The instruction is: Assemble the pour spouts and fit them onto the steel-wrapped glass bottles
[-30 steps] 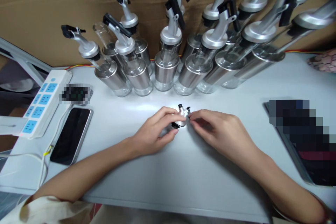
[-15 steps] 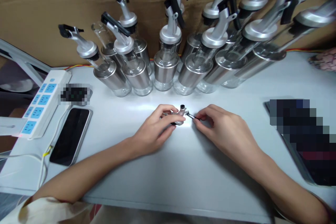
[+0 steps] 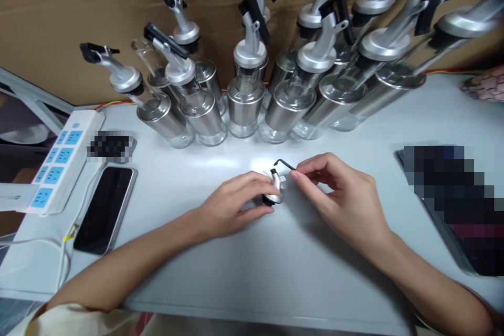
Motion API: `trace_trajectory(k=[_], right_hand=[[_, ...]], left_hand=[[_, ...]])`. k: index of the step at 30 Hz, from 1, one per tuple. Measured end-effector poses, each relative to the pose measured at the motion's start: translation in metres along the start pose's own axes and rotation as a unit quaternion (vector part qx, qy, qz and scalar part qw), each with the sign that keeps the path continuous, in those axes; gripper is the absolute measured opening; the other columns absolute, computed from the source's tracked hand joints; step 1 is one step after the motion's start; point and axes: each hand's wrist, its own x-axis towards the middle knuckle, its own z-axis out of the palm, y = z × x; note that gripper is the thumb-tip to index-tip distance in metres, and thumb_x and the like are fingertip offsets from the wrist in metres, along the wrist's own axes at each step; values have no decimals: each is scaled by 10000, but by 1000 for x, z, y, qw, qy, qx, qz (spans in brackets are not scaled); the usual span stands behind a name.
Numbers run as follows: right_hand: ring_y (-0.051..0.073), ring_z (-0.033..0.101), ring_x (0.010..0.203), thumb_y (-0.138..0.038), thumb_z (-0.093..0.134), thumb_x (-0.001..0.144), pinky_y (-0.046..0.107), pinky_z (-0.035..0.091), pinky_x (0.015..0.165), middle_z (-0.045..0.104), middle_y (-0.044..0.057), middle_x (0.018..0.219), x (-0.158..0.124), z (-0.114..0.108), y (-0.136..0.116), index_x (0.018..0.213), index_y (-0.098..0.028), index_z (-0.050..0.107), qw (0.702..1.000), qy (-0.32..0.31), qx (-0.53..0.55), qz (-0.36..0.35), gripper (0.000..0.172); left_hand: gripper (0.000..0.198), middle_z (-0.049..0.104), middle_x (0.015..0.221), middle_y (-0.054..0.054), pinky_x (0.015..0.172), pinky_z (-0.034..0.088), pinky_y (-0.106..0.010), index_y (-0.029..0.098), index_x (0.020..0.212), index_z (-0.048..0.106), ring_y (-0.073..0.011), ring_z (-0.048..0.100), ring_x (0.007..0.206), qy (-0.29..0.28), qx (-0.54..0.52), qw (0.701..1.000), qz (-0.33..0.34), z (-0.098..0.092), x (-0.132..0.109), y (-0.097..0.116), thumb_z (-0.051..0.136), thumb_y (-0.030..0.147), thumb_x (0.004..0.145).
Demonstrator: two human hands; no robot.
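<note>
One silver spout [image 3: 277, 187] | left hand [image 3: 235, 202]: fingers curled around it | right hand [image 3: 343, 197]: fingertips pinching black lever [image 3: 285, 163] beside spout

Grey-white table [image 3: 252, 268]. Glass-and-steel bottles [image 3: 247, 105] standing 11 to 1 o'clock, pourers fitted on most. Power strip [image 3: 57, 168], phone [image 3: 104, 210] and white cable [image 3: 83, 194] at 9. Small blurred-out device [image 3: 112, 147] between 9 and 10. Dark slab [image 3: 429, 205], partly pixelated, at 3.
</note>
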Motion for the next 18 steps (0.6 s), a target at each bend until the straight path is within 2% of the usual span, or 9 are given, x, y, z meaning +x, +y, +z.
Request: trace_trajectory(k=[7, 14, 18], right_hand=[[113, 585, 556, -173, 593, 853, 214, 438, 475, 664, -1, 680, -1, -1, -4, 774, -207, 582, 999, -18, -7, -47, 86], [114, 588, 565, -163, 593, 858, 217, 434, 478, 660, -4, 682, 0, 0, -4, 778, -206, 570, 997, -19, -12, -71, 94], [115, 592, 577, -153, 604, 854, 215, 439, 493, 664, -3, 692, 0, -1, -4, 786, -207, 571, 996, -19, -16, -80, 92]], left_hand=[[177, 640, 1064, -103, 850, 544, -309, 177, 1085, 582, -178, 634, 990, 10, 43, 999, 29, 0, 1, -1, 583, 220, 914], [377, 621, 1094, -103, 881, 543, -333, 203, 1280, 491, -183, 605, 1044, 12, 16, 1000, 18, 0, 1, 0, 577, 204, 914], [329, 591, 1112, -90, 884, 545, -326, 230, 1248, 519, -179, 598, 1057, 18, 20, 1000, 15, 0, 0, 1, 557, 195, 923]])
